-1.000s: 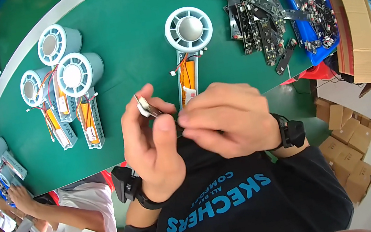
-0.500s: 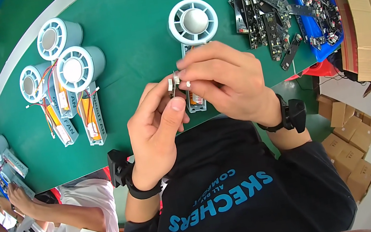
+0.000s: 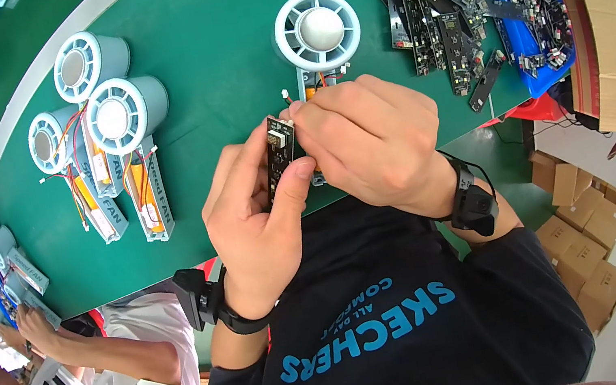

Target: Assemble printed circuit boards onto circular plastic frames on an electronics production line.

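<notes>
My left hand (image 3: 252,217) grips a narrow black circuit board (image 3: 279,156) with white connector sockets at its upper end, held tilted above the table's near edge. Beside that end, my right hand (image 3: 373,140) is closed in a pinch around a thin wire with a small white plug (image 3: 285,94) sticking out past the fingertips. Just beyond my hands lies a light-blue handheld fan (image 3: 317,30) with a round grille and silver centre. Its handle is mostly hidden under my right hand; a bit of orange and another small plug show there.
Three more fans (image 3: 115,119) with exposed wires lie at the left of the green table (image 3: 212,69). Black circuit boards (image 3: 455,43) are heaped at the right, beside a blue tray (image 3: 558,76) full of boards. A cardboard box (image 3: 596,26) stands past it. Co-workers sit at lower left.
The circuit board has turned so its long black face shows. My right hand has rolled over, knuckles up, and a white plug now points away beyond its fingertips.
</notes>
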